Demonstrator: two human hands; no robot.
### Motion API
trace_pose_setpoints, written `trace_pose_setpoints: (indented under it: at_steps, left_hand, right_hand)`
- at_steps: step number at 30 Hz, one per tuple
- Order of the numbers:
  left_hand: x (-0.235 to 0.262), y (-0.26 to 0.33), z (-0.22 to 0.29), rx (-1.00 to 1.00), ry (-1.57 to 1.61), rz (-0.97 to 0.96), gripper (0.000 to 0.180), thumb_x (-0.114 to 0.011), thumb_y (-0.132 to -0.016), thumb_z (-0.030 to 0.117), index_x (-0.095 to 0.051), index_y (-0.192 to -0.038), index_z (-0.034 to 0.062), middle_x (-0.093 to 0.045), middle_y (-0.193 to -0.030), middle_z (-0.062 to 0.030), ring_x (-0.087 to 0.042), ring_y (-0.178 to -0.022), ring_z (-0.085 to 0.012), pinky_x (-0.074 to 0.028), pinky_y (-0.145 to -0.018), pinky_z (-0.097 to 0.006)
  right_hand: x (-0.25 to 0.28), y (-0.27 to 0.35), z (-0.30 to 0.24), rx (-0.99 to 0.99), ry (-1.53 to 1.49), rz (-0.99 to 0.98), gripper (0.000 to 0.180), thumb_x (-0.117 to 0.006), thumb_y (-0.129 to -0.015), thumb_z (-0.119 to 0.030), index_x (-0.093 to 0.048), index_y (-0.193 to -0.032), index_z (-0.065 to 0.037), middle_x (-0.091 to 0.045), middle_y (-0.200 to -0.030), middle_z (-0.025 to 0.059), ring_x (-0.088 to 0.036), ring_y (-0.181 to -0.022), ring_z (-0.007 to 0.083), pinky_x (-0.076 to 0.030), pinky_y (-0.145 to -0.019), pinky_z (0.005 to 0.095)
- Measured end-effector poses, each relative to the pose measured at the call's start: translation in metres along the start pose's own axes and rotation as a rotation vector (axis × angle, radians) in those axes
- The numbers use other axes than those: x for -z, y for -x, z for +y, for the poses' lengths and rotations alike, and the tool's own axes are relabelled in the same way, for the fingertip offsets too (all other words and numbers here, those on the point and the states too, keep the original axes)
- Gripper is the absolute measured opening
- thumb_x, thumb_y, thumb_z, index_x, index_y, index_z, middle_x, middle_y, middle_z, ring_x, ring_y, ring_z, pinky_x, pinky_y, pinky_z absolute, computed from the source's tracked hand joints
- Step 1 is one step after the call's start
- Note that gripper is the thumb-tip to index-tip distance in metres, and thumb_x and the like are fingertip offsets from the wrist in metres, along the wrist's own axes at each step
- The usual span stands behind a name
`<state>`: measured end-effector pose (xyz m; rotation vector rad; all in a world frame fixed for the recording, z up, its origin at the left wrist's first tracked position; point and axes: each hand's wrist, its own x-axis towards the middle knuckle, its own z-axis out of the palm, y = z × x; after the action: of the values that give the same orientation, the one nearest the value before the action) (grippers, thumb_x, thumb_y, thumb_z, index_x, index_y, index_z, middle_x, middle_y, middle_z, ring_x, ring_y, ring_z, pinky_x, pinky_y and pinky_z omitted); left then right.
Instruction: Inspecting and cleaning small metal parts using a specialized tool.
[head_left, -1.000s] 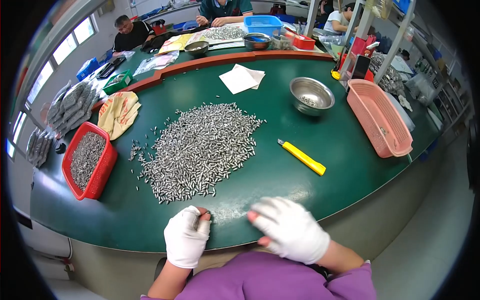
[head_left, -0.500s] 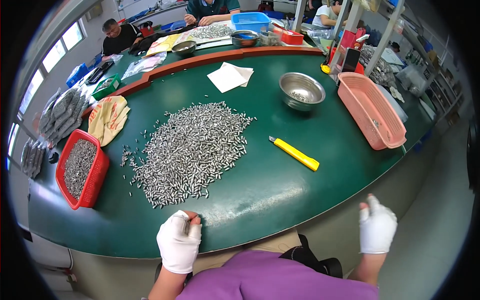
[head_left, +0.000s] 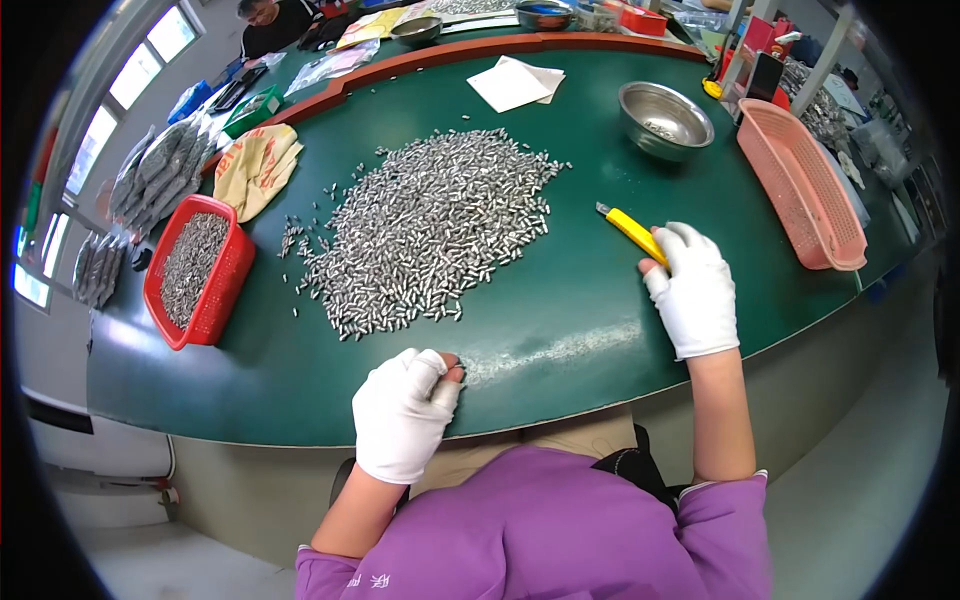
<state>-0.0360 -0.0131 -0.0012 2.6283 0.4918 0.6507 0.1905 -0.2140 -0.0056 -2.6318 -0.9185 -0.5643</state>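
My left hand [head_left: 405, 410], in a white glove, rests on the near edge of the green table [head_left: 560, 330] with its fingers curled in; nothing shows in it. A big heap of small silvery metal pins [head_left: 430, 225] lies just beyond it. My right hand [head_left: 692, 290], also gloved, lies on the table to the right, thumb and fingers closed around the near end of a yellow utility knife [head_left: 628, 228]. The knife lies flat on the table, its blade end pointing away to the left.
A red basket of pins [head_left: 195, 270] stands at the left, with yellow gloves [head_left: 255, 165] behind it. A steel bowl [head_left: 665, 118], white paper [head_left: 515, 82] and a long pink basket [head_left: 800, 180] are at the back right. Another person sits at the far table [head_left: 275, 15].
My right hand left the table's near edge, swung out to the right, then came in onto the yellow knife. My left hand stayed at the near edge.
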Motion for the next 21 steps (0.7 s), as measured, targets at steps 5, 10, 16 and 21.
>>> trace_pose_setpoints:
  at_steps: [5,10,16,21]
  left_hand:
    - [0.001,-0.004,0.002,0.019,-0.009,-0.038,0.011,-0.073,-0.075,0.005,-0.065,-0.083,0.0075,-0.061,-0.072,-0.0063,-0.059,-0.062,-0.0237,-0.047,-0.059,-0.032]
    - [-0.001,-0.002,-0.001,0.044,0.030,-0.037,0.012,-0.072,-0.076,0.002,-0.067,-0.086,0.0060,-0.060,-0.071,-0.0068,-0.057,-0.059,-0.0209,-0.046,-0.057,-0.029]
    - [0.002,0.001,-0.001,0.097,0.062,-0.066,0.009,-0.071,-0.077,0.011,-0.064,-0.083,0.0116,-0.062,-0.073,-0.0058,-0.061,-0.068,-0.0267,-0.048,-0.061,-0.036]
    - [0.007,0.007,0.001,0.203,0.163,-0.133,0.009,-0.072,-0.076,0.008,-0.065,-0.080,0.0094,-0.064,-0.075,-0.0070,-0.062,-0.069,-0.0270,-0.049,-0.062,-0.035]
  right_hand:
    - [0.005,0.011,0.006,-0.080,-0.208,0.105,0.021,-0.061,-0.088,-0.012,-0.059,-0.106,-0.003,-0.064,-0.105,0.0132,-0.061,-0.094,0.0347,-0.050,-0.083,0.0416]
    - [0.050,0.081,-0.027,-0.360,-1.134,-0.191,0.052,-0.055,-0.097,-0.043,-0.052,-0.122,0.002,-0.055,-0.083,0.0012,-0.050,-0.070,0.0073,-0.043,-0.065,0.0219]
    - [0.059,0.111,-0.061,0.001,-0.945,-0.637,0.055,-0.054,-0.096,-0.029,-0.038,-0.146,-0.013,-0.067,-0.081,0.0106,-0.065,-0.068,0.0300,-0.053,-0.067,0.0384]
    - [0.046,0.110,-0.080,0.250,-0.608,-0.553,0.068,-0.059,-0.087,-0.017,-0.033,-0.149,-0.018,-0.061,-0.068,0.0062,-0.060,-0.056,0.0275,-0.050,-0.050,0.0417]
